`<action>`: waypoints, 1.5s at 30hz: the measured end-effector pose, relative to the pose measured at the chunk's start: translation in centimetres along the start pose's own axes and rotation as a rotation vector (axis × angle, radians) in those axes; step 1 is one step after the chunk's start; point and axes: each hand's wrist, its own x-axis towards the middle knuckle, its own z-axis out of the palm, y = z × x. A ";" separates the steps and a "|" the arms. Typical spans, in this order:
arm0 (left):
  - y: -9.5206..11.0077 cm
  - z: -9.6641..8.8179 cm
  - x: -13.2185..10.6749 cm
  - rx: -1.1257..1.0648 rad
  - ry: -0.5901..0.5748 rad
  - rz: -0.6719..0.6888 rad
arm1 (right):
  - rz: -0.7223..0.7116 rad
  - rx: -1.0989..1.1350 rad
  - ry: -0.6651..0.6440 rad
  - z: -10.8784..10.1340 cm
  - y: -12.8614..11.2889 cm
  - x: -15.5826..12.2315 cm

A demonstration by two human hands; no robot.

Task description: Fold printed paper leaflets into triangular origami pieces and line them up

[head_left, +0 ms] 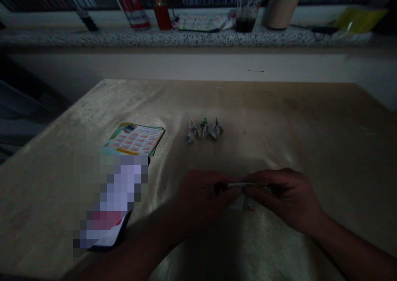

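Between my two hands, just above the table, is a small folded piece of printed paper (242, 202). My left hand (206, 192) pinches its left side between thumb and fingers. My right hand (285, 198) pinches the right side in the same way, and the fingertips of both hands nearly meet at the paper's top edge. Much of the paper is hidden by the fingers. Beyond my hands, three small folded paper figures (204, 129) stand side by side in a row. They have pointed tips and coloured print.
On the left lies a stack of printed leaflets (136, 140), with a blurred-out phone-like device (108, 239) in front of it. A granite sill (102, 39) behind the table (263, 103) bears a red can (135, 10), a red bottle (162, 14) and a plastic cup (246, 14).
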 end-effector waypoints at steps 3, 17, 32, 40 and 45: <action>0.0 -0.1 0.0 -0.029 -0.029 -0.044 | 0.019 0.047 -0.038 0.0 0.1 0.0; 0.3 -0.1 0.1 -0.380 -0.096 -0.069 | 0.077 0.149 -0.043 0.0 -0.8 -0.2; -0.1 -0.1 0.2 -0.118 0.083 0.133 | -0.010 0.092 0.038 -0.3 -0.7 0.1; 0.3 -0.3 -0.2 0.021 0.152 0.136 | -0.038 0.006 0.136 -0.3 -0.7 -0.2; 0.2 -0.3 -0.2 -0.113 0.172 0.224 | -0.101 -0.030 0.214 -0.3 -1.0 -0.1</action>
